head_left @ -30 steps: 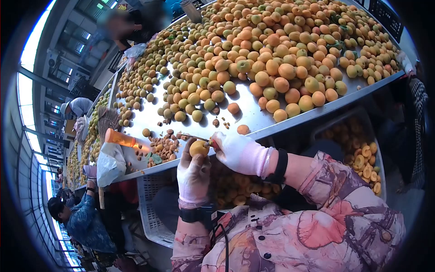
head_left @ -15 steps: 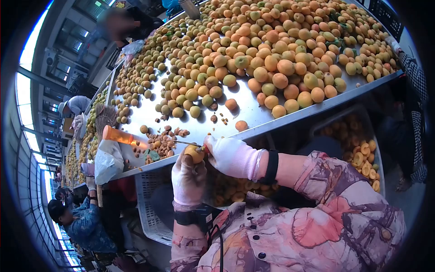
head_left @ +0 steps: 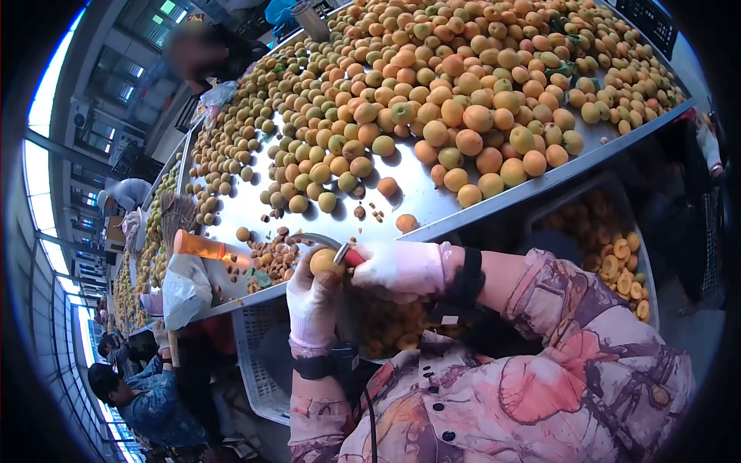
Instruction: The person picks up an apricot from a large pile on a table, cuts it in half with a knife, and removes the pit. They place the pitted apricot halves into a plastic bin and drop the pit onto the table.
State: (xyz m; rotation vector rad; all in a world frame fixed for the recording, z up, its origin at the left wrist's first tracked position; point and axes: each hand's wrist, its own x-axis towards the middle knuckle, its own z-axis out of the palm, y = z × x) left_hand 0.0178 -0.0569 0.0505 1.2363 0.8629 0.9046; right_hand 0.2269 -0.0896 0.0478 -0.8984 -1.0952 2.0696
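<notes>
Near the table's front edge, my gloved left hand is closed round a yellow apricot. My right hand, gloved too, grips a curved knife by its red handle. The curved blade arcs over the top of the apricot, and its metal collar overlaps the fruit's right side. Brown pits and scraps lie on the table just beyond my left hand. Part of my right hand's fingers is hidden behind its knuckles.
A big heap of apricots covers much of the metal table. An orange cup lies beside a white plastic bag. Below the edge stand crates, one with halved apricots. Other people work along the left side.
The knife has turned, so its red handle and curved blade show more clearly against the apricot. My right hand has shifted slightly right and down; my left hand still holds the fruit.
</notes>
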